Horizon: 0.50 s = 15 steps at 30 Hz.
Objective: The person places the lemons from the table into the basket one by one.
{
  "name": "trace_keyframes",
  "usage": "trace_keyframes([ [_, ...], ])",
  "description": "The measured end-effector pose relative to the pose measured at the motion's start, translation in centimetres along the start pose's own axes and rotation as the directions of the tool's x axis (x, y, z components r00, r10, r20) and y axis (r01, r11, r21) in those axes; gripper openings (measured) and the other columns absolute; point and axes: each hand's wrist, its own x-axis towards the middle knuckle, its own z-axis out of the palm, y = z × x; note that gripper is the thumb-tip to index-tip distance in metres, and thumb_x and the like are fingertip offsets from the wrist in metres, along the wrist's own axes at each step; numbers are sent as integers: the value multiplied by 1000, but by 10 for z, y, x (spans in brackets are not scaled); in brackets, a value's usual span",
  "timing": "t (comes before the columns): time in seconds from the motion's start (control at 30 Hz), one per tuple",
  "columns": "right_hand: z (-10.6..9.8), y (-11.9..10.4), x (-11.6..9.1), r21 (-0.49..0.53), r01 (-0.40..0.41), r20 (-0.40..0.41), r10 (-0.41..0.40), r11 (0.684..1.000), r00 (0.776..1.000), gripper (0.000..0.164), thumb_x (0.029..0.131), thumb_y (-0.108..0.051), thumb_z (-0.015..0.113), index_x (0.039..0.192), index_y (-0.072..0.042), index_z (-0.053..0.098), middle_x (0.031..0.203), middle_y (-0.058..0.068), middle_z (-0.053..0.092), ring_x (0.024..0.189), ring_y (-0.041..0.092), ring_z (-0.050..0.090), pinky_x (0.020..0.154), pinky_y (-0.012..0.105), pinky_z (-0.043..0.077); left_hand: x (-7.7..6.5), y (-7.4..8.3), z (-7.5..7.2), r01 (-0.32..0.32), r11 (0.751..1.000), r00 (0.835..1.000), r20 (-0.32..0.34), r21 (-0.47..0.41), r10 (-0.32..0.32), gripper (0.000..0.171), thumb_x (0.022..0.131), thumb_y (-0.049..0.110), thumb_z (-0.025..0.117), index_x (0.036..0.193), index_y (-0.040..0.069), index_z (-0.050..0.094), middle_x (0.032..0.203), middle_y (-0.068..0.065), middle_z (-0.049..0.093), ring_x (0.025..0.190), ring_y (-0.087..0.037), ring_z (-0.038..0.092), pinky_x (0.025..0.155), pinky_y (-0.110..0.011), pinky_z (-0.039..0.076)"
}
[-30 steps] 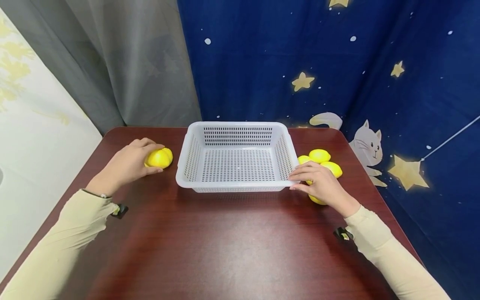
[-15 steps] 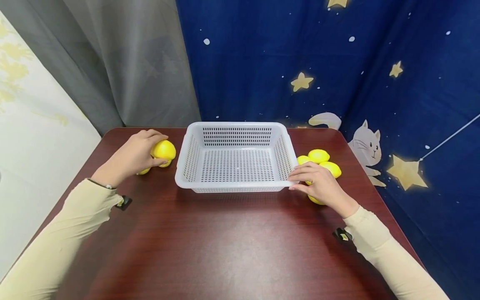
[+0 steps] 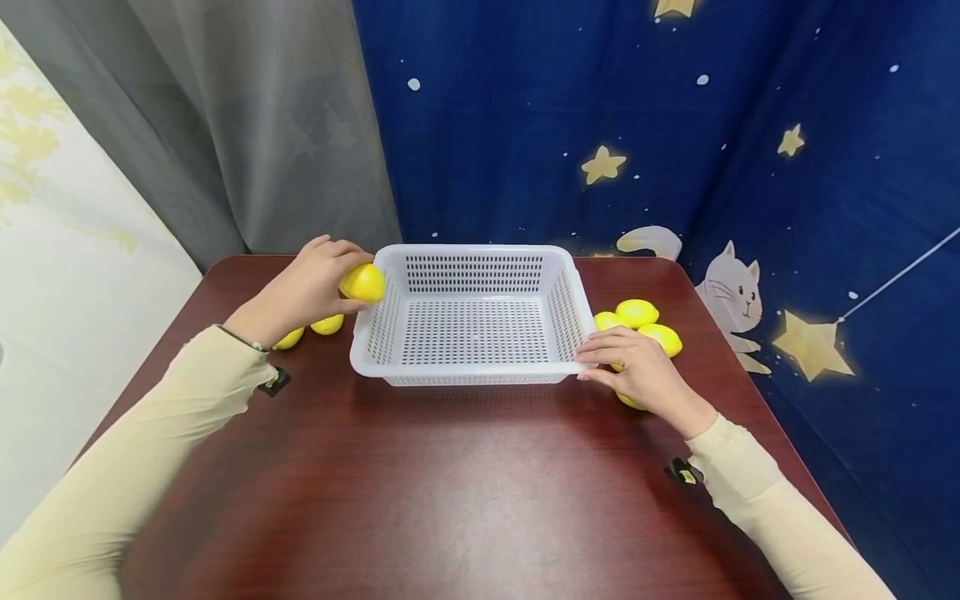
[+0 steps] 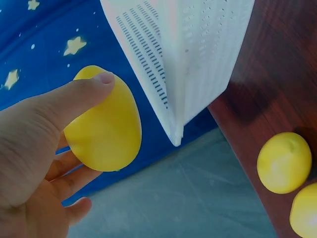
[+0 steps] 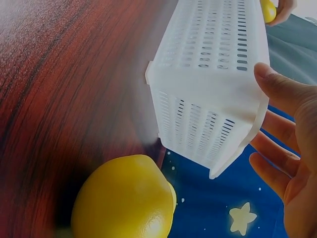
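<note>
My left hand (image 3: 311, 283) holds a yellow lemon (image 3: 363, 283) in the air, overlapping the left rim of the white plastic basket (image 3: 480, 369) in the head view. In the left wrist view the thumb lies across the lemon (image 4: 106, 129) and the fingers are behind it. At the basket's near right corner, my right hand (image 3: 633, 362) grips the rim. Its thumb (image 5: 270, 74) presses the rim's outside in the right wrist view, with the fingers on the other side. The basket's perforated floor shows bare.
Two lemons (image 3: 327, 325) lie on the dark red table (image 3: 450, 483) left of the basket. Several more lemons (image 3: 637, 312) are grouped to the right, partly hidden by my right hand. A blue star-patterned curtain (image 3: 510, 125) hangs behind the table.
My left hand has lifted the lemon off the table and carried it right to the basket's left rim, uncovering two lemons beneath. The right hand and basket have stayed put.
</note>
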Motion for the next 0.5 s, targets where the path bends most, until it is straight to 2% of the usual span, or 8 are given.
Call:
trace_keyframes([
  [0.2, 1, 0, 0, -5, 6, -1, -6, 1000, 1000, 37, 74, -33, 84, 106, -17, 78, 106, 0, 77, 109, 21, 68, 96, 44, 54, 19, 12, 2, -66, 998, 998, 25, 20, 65, 66, 70, 26, 89, 123, -4, 63, 120, -20, 67, 107, -34, 61, 100, -49, 40],
  [0.5, 1, 0, 0, -16, 7, -5, -8, 1000, 1000, 37, 73, -32, 85, 106, -16, 78, 107, 0, 77, 108, 21, 69, 96, 44, 55, 44, 28, 5, -73, 997, 995, 61, -9, 73, 66, 72, 31, 88, 125, 1, 64, 122, -17, 67, 108, -32, 62, 106, -48, 43],
])
